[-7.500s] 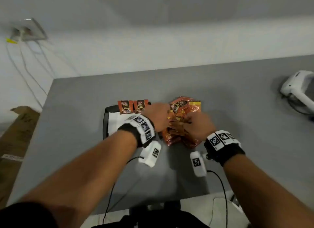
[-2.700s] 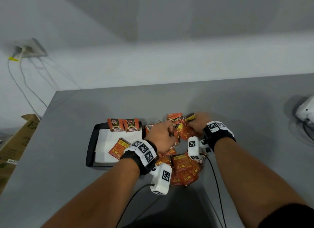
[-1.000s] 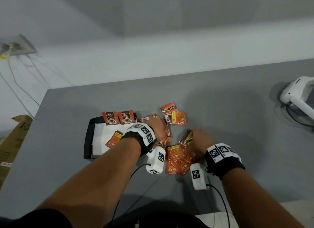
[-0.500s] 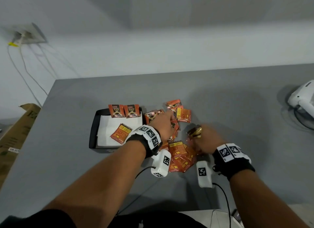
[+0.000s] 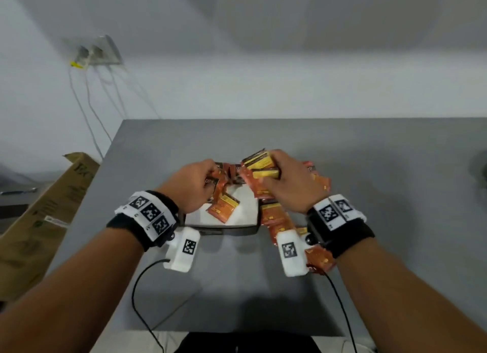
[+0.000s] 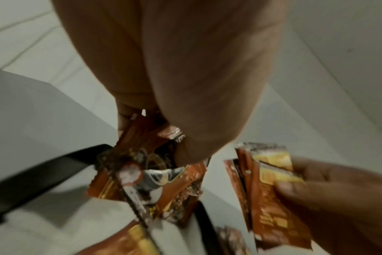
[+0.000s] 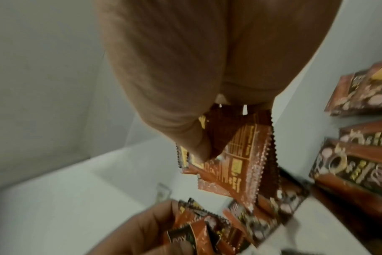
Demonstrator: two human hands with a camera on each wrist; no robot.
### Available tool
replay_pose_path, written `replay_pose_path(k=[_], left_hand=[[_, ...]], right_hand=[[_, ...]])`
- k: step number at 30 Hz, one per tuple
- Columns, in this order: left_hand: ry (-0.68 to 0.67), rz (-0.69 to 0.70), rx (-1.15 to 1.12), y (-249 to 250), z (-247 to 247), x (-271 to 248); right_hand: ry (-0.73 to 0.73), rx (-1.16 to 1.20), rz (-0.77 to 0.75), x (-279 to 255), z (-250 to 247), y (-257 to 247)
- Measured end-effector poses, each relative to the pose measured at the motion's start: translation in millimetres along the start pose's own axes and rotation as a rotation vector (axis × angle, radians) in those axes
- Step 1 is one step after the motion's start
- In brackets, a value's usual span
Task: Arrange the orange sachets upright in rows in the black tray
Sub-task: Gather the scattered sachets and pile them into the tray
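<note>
From the head view, the left hand is pinching small shiny orange sachets over the flat black tray with white paper inside. The right hand, at three o'clock from it, is squeezing a bunch of sachets. One loose sachet is lying flat in the tray, and more are lying on the grey table at the tray's three o'clock. In the left wrist view, fingers are closing on sachets above the tray rim. In the right wrist view, thumb and fingers are clamping several sachets.
</note>
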State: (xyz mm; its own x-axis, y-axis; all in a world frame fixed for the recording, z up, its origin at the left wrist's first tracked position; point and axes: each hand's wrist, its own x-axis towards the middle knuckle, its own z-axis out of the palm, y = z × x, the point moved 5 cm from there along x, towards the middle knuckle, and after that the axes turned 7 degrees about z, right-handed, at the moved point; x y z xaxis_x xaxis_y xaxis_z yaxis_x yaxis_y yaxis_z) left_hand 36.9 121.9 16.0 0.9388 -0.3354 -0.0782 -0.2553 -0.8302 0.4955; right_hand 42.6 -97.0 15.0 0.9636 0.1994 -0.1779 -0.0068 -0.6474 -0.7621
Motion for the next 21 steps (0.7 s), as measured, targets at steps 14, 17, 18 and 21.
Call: replay_pose_path(k=[14, 17, 18, 21], left_hand=[[-0.237, 0.103, 0.131, -39.1, 50.9, -22.3], [-0.258, 0.167, 0.11, -39.6, 54.8, -22.9], [-0.254, 0.186, 0.121, -39.5, 54.5, -22.6], [-0.248, 0.197, 0.107, -39.7, 54.1, -22.6]], right_hand=[[-0.264, -0.708, 0.007, -1.5, 111.5, -10.3], [-0.233, -0.762, -0.047, -6.1, 111.0, -18.8], [-0.221, -0.768, -0.06, -6.9, 109.7, -22.0], [-0.234, -0.796, -0.076, -9.8, 109.3, -28.4]])
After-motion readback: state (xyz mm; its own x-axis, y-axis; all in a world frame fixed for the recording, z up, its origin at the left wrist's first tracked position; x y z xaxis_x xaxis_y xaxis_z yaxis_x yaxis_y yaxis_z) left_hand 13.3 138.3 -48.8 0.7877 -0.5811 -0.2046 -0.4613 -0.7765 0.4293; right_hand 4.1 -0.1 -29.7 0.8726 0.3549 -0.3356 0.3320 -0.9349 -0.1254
